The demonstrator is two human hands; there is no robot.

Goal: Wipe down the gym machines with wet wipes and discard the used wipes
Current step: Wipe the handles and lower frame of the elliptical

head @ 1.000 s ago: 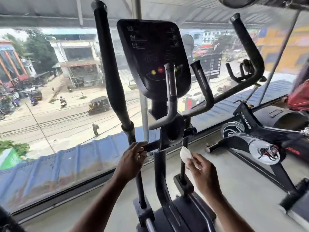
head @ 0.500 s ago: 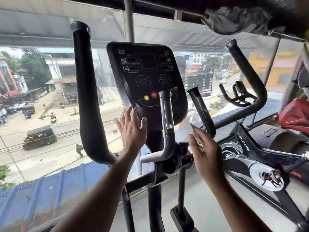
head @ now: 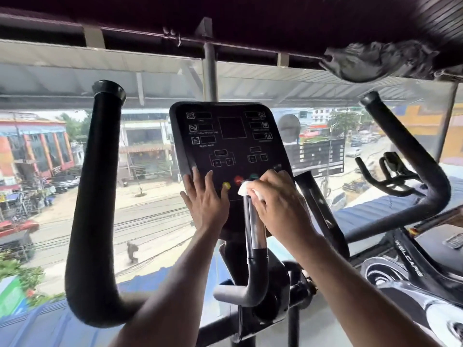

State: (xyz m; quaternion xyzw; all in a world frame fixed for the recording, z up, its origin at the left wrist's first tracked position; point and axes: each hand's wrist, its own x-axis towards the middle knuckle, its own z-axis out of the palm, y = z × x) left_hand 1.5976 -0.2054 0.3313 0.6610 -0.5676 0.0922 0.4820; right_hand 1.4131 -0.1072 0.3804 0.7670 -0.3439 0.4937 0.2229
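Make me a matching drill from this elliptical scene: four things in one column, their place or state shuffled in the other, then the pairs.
Things:
1. left hand
2. white wipe
3. yellow button
4. spin bike

Place or state:
A. on the floor, far right
B. fingers flat on the console
C. round, between the two hands
D. held by the right hand against the console's lower part

Pairs: 1-B, 2-D, 3-C, 4-A
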